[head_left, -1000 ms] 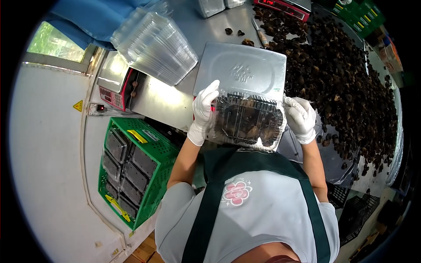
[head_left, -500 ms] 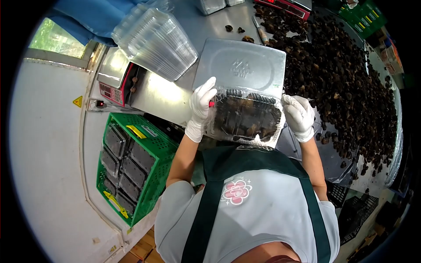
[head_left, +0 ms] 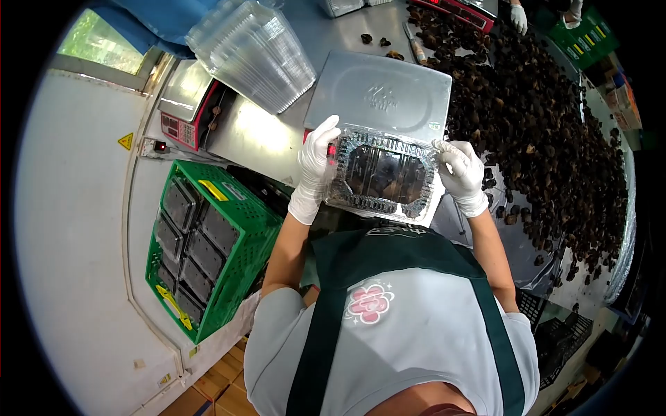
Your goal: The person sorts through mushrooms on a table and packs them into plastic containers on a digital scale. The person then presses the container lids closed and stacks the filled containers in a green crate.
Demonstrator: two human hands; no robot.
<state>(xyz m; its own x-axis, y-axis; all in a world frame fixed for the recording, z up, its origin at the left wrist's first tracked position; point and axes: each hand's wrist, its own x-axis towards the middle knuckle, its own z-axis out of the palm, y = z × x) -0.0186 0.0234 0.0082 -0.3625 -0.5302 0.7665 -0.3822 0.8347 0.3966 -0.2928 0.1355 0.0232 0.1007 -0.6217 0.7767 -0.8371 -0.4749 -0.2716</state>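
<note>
A clear plastic clamshell box (head_left: 381, 173) with dark mushroom-like pieces inside is in front of me, its ribbed lid over the contents. My left hand (head_left: 316, 166), in a white glove, grips the box's left edge with the fingers pointing up. At the opposite edge, my right hand (head_left: 462, 175), also gloved, has its fingers curled and pinched on the upper right corner. Just behind the box lies the metal pan (head_left: 378, 90) of a scale. The box covers the scale's front part, and a red light glows beside my left fingers.
A stack of clear plastic trays (head_left: 253, 59) stands at back left, near a red scale (head_left: 182, 128). A green crate (head_left: 239, 222) holds several filled boxes. Dark pieces (head_left: 534, 125) heap across the right, near a knife (head_left: 415, 45). A co-worker's gloved hand (head_left: 518, 18) reaches in.
The box's lid now shows clearly as a ribbed rim over the contents. Both hands have shifted slightly, the right one inward to the left. A co-worker's gloved hands have come into view at the top right.
</note>
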